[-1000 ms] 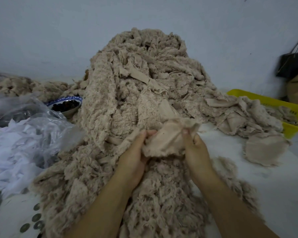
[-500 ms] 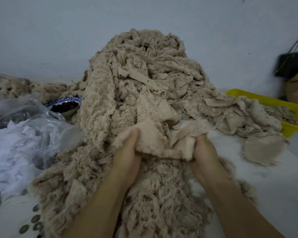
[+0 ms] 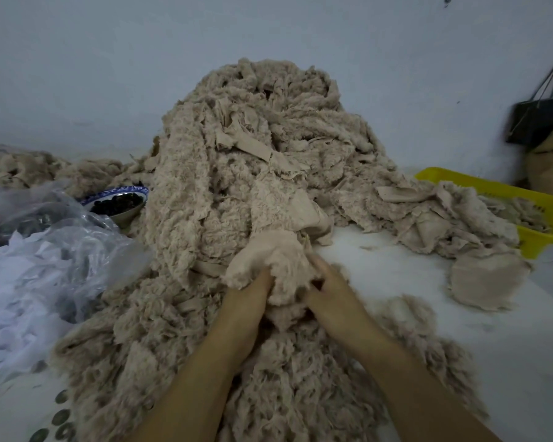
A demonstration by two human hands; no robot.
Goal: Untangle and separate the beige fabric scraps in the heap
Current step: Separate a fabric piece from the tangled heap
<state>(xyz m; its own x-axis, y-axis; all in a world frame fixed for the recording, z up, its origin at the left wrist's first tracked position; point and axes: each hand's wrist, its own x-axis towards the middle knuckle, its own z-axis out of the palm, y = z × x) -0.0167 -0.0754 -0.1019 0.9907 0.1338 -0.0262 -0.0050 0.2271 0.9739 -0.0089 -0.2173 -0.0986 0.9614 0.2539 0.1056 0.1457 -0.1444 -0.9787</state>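
Left hand (image 3: 246, 301), right hand (image 3: 329, 291) closer now, around crumpled fleecy scrap (image 3: 278, 260)

Dim, flat light — bowed edges

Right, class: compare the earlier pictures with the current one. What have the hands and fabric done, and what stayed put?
The left hand and right hand kept hold of the beige scrap: they stretched it apart sideways, then came back together, so it is now bunched between them. The heap, yellow basket, bowl and plastic bag stayed put.
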